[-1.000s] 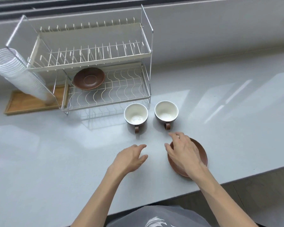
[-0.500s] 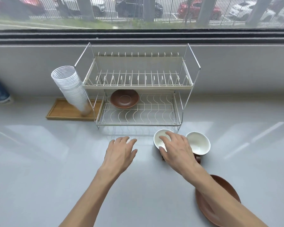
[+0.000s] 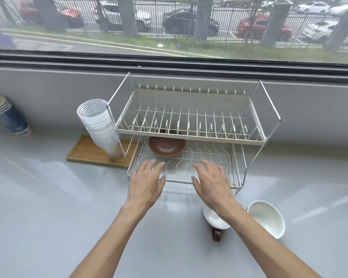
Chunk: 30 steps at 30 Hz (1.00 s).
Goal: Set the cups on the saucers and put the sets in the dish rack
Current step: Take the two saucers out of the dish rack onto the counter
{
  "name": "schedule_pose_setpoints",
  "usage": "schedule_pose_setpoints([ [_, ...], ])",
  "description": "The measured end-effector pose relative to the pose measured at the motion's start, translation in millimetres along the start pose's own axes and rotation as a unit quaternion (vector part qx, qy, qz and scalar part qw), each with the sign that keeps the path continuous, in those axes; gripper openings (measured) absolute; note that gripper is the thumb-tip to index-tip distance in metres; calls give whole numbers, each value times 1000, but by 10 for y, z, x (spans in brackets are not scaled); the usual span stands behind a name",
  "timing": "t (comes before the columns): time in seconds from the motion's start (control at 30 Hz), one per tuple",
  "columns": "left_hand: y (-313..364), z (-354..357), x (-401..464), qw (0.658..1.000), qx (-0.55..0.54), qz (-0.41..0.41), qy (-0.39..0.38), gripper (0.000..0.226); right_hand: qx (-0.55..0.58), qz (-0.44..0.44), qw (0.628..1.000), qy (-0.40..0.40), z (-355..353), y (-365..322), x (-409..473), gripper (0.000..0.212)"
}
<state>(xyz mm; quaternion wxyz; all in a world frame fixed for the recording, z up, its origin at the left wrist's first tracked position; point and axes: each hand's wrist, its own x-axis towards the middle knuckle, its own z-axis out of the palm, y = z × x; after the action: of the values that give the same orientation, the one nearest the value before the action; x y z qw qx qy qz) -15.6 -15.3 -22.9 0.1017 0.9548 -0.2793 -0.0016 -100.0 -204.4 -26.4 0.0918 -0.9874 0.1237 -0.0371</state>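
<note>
A two-tier wire dish rack (image 3: 191, 137) stands against the wall under the window. One brown saucer (image 3: 166, 146) lies at the left of its lower shelf. Two cups, white inside with brown handles, stand on the counter in front of the rack's right end: the left cup (image 3: 214, 218) is partly covered by my right forearm, the right cup (image 3: 266, 217) is in full sight. My left hand (image 3: 147, 182) and my right hand (image 3: 213, 181) hover with fingers spread over the front edge of the lower shelf, holding nothing. No other saucer is in view.
A stack of clear plastic cups (image 3: 97, 125) leans on a wooden tray (image 3: 88, 152) left of the rack. A stack of paper cups (image 3: 2, 111) lies at the far left against the wall. The grey counter (image 3: 48, 207) stretches to both sides.
The view has tilted up, so the saucer near the counter's front edge has left the frame. Both hands moved forward from the cups to the rack's lower shelf; my right hand left the left cup.
</note>
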Motion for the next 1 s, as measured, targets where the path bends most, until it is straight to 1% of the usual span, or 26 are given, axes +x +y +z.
schedule_pose_setpoints([
  [0.17,-131,64,401,999,-18,-39,13,48,-7,-10,1000,12,75,-43,433,40],
  [0.3,-261,128,640,999,2,-44,5,48,-6,-18,999,31,114,-105,720,41],
  [0.4,-343,183,800,999,8,-35,5,47,-12,-23,999,30,177,-158,887,40],
  [0.47,-373,208,906,999,8,-34,7,42,-11,-25,1000,13,237,-188,996,37],
  [0.53,-386,208,1017,999,1,-54,-1,34,13,-10,1000,-3,310,-206,1120,38],
  [0.6,-390,210,1133,995,-46,-83,-12,39,34,11,999,-1,371,-212,1246,43],
  [0.7,-397,214,1286,977,-162,-136,-19,50,58,44,997,-11,424,-228,1418,50],
  [0.77,-420,246,1399,959,-212,-185,-28,49,92,66,993,-39,438,-247,1530,54],
  [0.8,-429,262,1449,943,-253,-212,-34,49,124,84,988,-47,435,-258,1577,57],
  [0.83,-440,276,1489,917,-317,-240,-38,49,167,105,979,-49,426,-269,1619,59],
  [0.9,-443,285,1541,837,-466,-284,-30,44,234,139,961,-53,404,-277,1681,59],
  [0.93,-444,292,1558,802,-515,-301,-25,41,249,148,955,-58,393,-281,1701,59],
  [0.97,-450,298,1567,782,-539,-313,-23,38,269,159,948,-60,372,-275,1718,59],
  [1.0,-459,310,1576,772,-550,-319,-23,35,295,174,938,-56,353,-278,1731,59],
])
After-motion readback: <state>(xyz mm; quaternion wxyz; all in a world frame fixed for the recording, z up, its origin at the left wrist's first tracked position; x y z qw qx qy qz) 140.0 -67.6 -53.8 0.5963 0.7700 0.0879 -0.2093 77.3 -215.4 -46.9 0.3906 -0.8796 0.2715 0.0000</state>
